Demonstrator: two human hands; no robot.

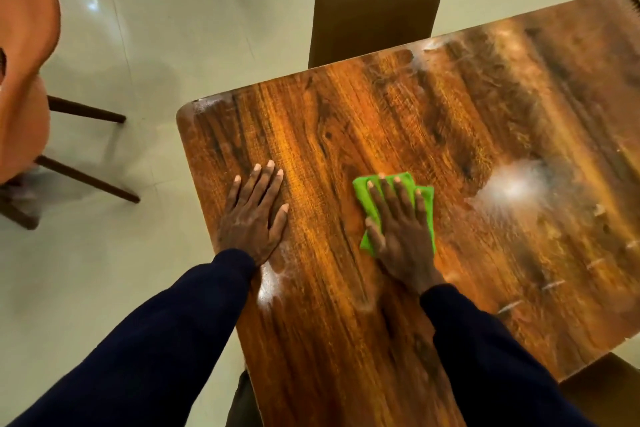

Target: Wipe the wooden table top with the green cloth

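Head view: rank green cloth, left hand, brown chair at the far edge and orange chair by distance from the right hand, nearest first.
1. green cloth: directly under the right hand, touching it.
2. left hand: flat on the table top, to the left.
3. brown chair: beyond the table's far edge.
4. orange chair: far left, out on the floor.

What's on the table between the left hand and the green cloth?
Nothing: the head view shows bare table top between left hand and green cloth.

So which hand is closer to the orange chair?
Left. The left hand lies flat near the table edge on the orange chair side; the right hand presses the green cloth farther right.
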